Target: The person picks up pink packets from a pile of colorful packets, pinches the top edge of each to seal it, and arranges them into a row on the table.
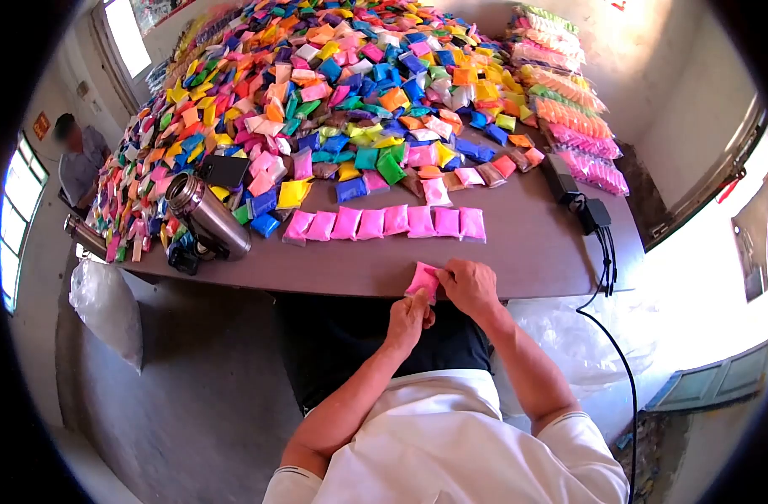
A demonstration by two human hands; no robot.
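Observation:
A small pink packet (423, 280) is held up at the table's front edge, between my two hands. My left hand (407, 322) pinches its lower end, fingers closed. My right hand (470, 286) is closed at the packet's right edge, thumb and finger gripping it there. Beyond my hands, several similar pink packets (371, 224) lie side by side in a row on the brown table (334, 267). One more pale pink packet (437, 192) rests just behind that row.
A huge heap of coloured packets (350, 92) covers the back of the table. At left stand a steel flask (209, 220) and a black phone (224, 171). Black adapters with cables (594, 216) sit at right, near stacked bags (581, 139). A person (81, 160) sits far left.

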